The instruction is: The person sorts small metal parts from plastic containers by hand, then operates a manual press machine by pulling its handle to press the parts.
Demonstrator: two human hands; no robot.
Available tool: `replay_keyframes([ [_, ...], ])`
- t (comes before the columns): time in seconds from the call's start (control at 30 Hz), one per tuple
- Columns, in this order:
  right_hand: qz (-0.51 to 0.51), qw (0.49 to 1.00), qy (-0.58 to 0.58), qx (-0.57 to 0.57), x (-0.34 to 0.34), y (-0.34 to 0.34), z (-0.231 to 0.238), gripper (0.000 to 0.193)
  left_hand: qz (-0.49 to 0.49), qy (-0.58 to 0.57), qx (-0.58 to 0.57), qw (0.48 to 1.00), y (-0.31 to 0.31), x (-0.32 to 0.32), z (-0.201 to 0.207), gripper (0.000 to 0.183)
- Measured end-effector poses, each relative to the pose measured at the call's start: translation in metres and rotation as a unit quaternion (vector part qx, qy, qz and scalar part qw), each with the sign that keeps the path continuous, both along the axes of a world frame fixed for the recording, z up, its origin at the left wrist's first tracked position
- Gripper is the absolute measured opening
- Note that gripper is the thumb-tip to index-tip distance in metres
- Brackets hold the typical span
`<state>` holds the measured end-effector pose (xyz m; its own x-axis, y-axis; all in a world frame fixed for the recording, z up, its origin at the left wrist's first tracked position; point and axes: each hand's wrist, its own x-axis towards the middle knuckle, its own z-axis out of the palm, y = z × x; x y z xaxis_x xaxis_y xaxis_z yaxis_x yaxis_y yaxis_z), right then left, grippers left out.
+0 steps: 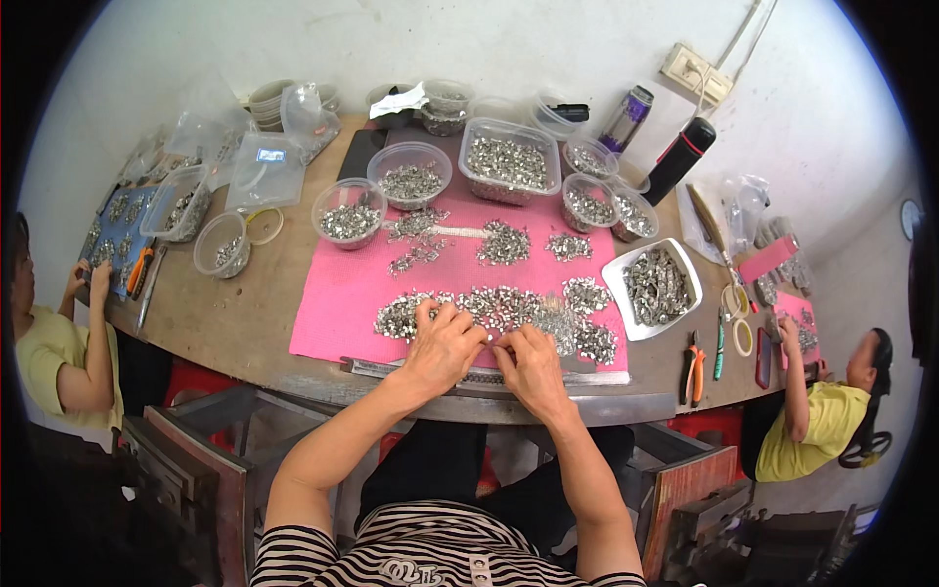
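The left hand [445, 344] and right hand [533, 367] are facing each other, fingers curled, tips nearly together; whether they are gripping anything cannot be determined. Small metal pieces [499, 303] are lying heaped just beyond, on the pink mat [331, 293]. Farther out, a clear rectangular tub [510, 191] is standing.

Bright, even, diffuse light fills the scene, and the far wall [548, 39] is pale. Small metal pieces [489, 305] on the pink mat [337, 284] glint in pinpoint highlights, their fine detail merging into speckle. Shadows are soft, though the near area below the surface [235, 313] is dim. Fisheye distortion bows its near edge; black vignetting darkens the corners, with bluish fringing at right.
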<state>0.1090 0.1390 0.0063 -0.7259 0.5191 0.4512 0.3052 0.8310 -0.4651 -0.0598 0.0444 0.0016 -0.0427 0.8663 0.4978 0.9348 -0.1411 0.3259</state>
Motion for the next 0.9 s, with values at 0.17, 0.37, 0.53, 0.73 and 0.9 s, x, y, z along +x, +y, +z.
replay_keyframes([
  [0.17, -0.018, 0.999, 0.03, -0.015, -0.002, 0.0, -0.001, 0.009, -0.026, -0.028, 0.0, 0.999, 0.002, -0.006, -0.001, 0.011],
  [0.37, -0.025, 0.999, 0.017, 0.011, -0.004, 0.003, -0.008, 0.01, -0.003, -0.05, 0.014, 0.999, 0.003, -0.015, -0.002, 0.011],
  [0.53, -0.045, 0.998, 0.022, 0.023, -0.01, 0.002, -0.011, 0.009, -0.008, -0.058, 0.011, 0.998, 0.005, -0.016, -0.003, 0.011],
  [0.73, -0.038, 0.998, 0.025, 0.033, -0.012, 0.0, -0.006, 0.009, -0.017, -0.047, 0.013, 0.999, 0.005, -0.02, -0.004, 0.01],
  [0.9, -0.032, 0.999, 0.011, 0.038, -0.014, 0.002, -0.005, 0.009, -0.027, -0.042, 0.007, 0.999, 0.007, -0.021, -0.005, 0.008],
])
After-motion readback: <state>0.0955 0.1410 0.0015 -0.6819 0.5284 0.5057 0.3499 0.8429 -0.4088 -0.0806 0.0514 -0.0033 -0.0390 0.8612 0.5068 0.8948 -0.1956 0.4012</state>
